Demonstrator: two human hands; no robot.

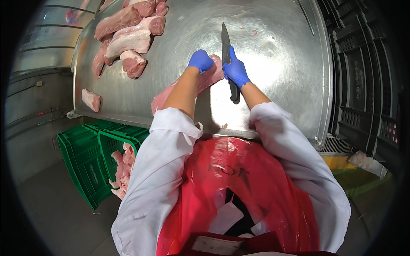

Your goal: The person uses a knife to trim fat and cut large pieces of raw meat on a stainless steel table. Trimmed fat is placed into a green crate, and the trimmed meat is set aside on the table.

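Observation:
A long piece of pale pink raw meat lies slantwise on the steel table in front of me. My left hand, in a blue glove, is closed at the far end of this piece, its fingertips mostly hidden. Beside that end, my right hand, also gloved in blue, is closed around a knife where blade and handle meet. The dark blade points away from me, and the black handle sticks out below my hand toward me. Part of the meat is covered by my left forearm.
Several pieces of raw meat are heaped at the table's far left. A smaller piece lies near its left edge. Green crates stand below left, one holding meat trimmings. Black crates line the steel table's right side.

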